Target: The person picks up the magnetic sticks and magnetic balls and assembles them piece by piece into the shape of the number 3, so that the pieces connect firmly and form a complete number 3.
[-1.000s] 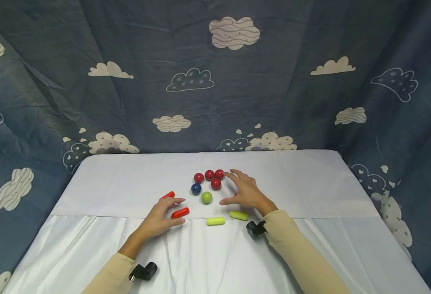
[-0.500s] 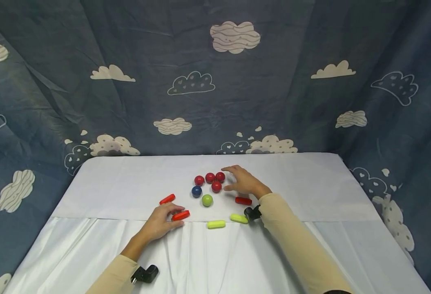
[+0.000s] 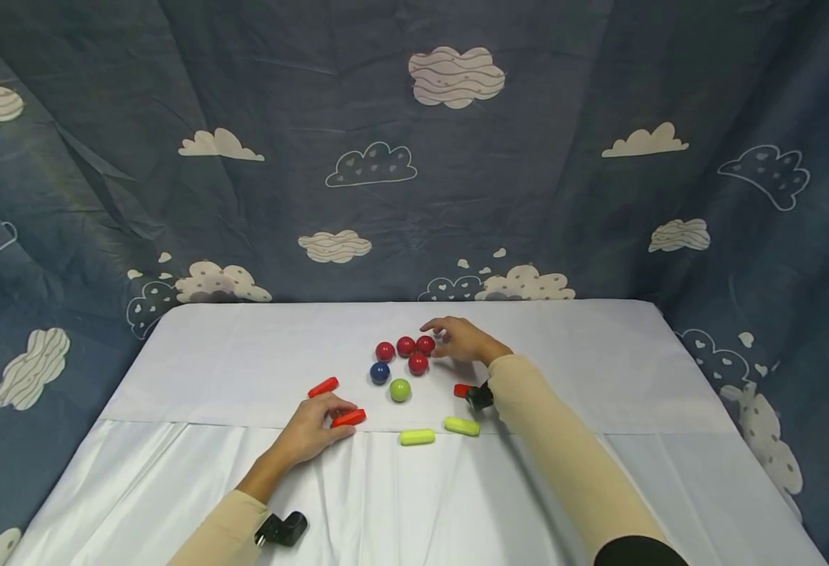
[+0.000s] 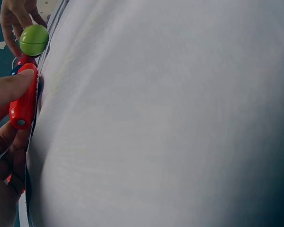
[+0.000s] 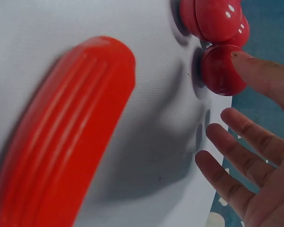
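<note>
My left hand pinches a red ribbed rod at the table's middle left. In the left wrist view its thumb lies over that rod, whose end shows a small metal dot. Another red rod lies just beyond. My right hand is at the right of the ball group, beside the rightmost red ball. In the right wrist view the thumb tip overlaps this ball; whether they touch I cannot tell. The other visible fingers are extended, and the index finger is hidden there.
More red balls, a blue ball and a green ball sit mid-table. Two yellow-green rods lie nearer. A third red rod lies under the right wrist. A cloud-patterned curtain hangs behind the white table.
My right hand has moved away from me and left, coming beside the rightmost red ball. My left hand has lowered, its fingers closing around the nearer red rod.
</note>
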A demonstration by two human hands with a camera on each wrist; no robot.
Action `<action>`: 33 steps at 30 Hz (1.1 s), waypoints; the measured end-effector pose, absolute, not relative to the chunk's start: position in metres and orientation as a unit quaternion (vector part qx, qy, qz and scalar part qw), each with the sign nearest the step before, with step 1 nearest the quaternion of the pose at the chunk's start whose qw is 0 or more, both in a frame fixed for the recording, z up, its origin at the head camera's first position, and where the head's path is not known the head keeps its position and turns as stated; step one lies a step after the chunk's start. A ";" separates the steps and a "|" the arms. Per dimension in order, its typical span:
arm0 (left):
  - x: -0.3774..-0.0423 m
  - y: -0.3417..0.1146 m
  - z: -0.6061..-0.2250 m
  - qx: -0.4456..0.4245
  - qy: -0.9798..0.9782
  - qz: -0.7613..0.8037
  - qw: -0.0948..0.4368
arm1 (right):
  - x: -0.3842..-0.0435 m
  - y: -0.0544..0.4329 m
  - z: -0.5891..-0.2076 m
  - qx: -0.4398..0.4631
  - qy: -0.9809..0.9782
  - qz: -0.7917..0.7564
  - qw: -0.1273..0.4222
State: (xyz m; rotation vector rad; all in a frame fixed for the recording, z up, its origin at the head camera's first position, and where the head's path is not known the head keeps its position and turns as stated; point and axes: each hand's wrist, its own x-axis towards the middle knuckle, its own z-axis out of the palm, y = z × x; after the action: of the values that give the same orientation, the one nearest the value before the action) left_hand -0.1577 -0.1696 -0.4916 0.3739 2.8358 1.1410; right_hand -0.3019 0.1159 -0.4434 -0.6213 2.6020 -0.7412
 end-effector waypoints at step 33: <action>-0.159 -0.169 -0.491 0.103 0.925 0.365 0.034 | -0.316 0.105 -0.450 -0.212 0.917 -0.276 0.195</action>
State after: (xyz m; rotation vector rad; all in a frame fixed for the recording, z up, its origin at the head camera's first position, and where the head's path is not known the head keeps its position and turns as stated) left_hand -0.1591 -0.1687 -0.4911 0.3153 2.8449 1.1222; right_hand -0.3164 0.1051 -0.4503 -0.5944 2.5692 -0.7734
